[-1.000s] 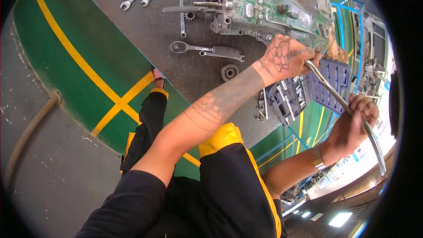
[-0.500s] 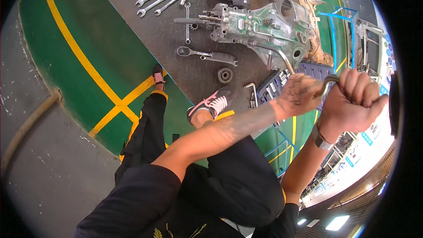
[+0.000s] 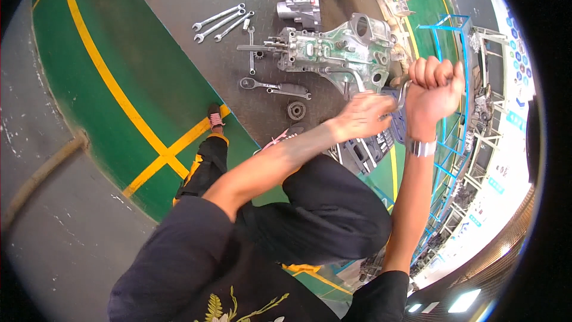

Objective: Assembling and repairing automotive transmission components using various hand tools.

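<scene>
A bent-shaft speed wrench (image 3: pixel 357 79) runs from the near side of a grey-green gearbox housing (image 3: pixel 325 52) into my hands. My left hand (image 3: pixel 363 117), slightly blurred, is curled round the middle of its shaft. Farther right, my right hand (image 3: pixel 434 96) is raised in a closed fist round the wrench's curved crank end (image 3: pixel 403 92). The tip of the wrench is against the housing, but its contact point is too small to make out. Several rods project from the housing's left end.
Several combination wrenches (image 3: pixel 219 22), a ratchet (image 3: pixel 257 84) and a round bearing-like part (image 3: pixel 296 110) lie on the dark metal plate. A second casting (image 3: pixel 301 7) stands behind the housing. An open socket case (image 3: pixel 372 150) lies below my left hand. A blue frame (image 3: pixel 441 27) stands at right.
The whole view has shifted, bringing a metal ring into sight at the top. Both hands have moved left in the picture and stay closed on the wrench, whose crank end has swung.
</scene>
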`<state>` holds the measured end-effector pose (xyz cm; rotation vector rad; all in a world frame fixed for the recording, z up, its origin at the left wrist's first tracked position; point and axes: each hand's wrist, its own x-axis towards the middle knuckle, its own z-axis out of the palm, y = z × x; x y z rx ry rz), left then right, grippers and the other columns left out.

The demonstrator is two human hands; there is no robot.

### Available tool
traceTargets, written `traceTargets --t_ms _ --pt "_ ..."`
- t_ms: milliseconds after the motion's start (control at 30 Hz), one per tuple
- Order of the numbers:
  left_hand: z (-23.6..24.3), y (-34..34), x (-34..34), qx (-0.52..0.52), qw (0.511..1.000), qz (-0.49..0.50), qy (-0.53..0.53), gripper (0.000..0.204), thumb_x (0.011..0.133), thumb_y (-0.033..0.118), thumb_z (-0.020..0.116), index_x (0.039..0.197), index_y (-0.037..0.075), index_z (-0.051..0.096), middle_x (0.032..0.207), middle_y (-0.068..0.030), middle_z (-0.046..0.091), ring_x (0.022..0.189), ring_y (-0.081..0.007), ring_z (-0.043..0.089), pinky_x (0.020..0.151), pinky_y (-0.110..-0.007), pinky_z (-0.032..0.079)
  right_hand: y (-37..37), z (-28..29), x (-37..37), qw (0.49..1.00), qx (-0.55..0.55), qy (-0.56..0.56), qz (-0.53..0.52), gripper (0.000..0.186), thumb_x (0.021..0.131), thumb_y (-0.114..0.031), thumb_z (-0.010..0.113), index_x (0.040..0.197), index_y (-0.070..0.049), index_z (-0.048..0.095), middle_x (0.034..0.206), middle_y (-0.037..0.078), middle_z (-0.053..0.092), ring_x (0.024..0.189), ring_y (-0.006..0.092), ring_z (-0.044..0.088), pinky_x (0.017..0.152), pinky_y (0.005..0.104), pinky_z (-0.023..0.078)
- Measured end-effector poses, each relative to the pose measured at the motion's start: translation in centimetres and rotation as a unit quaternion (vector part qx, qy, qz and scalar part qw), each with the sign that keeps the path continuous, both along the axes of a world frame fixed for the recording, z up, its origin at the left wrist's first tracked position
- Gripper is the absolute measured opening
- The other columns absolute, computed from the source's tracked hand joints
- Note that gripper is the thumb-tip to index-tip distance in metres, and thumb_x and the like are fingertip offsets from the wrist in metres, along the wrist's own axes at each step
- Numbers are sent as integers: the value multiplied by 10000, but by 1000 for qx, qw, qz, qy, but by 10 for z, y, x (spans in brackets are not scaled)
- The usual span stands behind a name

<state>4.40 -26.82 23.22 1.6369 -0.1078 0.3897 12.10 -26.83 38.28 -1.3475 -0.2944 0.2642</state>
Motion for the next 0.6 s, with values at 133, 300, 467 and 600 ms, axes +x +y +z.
traceTargets --t_ms 133,300,467,600 --pt "13 96 27 -94 965 233 70 298 765 21 669 536 62 484 566 -132 559 480 -181 550 441 -346 419 -9 10 -6 999 15 -28 32 510 1062 -327 351 605 -126 248 544 -13 200 519 128 177 517 341 191" --pt "-10 30 61 -151 964 213 -57 96 801 83 650 750 56 573 719 -184 585 662 -353 584 556 -454 449 36 -27 -28 990 93 -10 106 505 1059 -293 396 605 -117 263 559 -15 231 503 124 238 508 316 225" --pt "-10 46 -18 -72 990 104 67 240 744 55 748 744 20 511 575 -94 424 533 -99 392 470 -315 363 -31 -15 -14 999 28 -9 -28 540 1079 -313 399 584 -135 276 533 -28 253 476 118 255 484 312 221" --pt "12 100 74 25 978 205 -21 228 889 90 555 682 88 459 663 47 467 572 -80 436 485 -267 366 17 -36 -51 996 -33 -8 79 543 1073 -304 437 574 -90 453 532 -17 428 483 81 367 478 272 255"
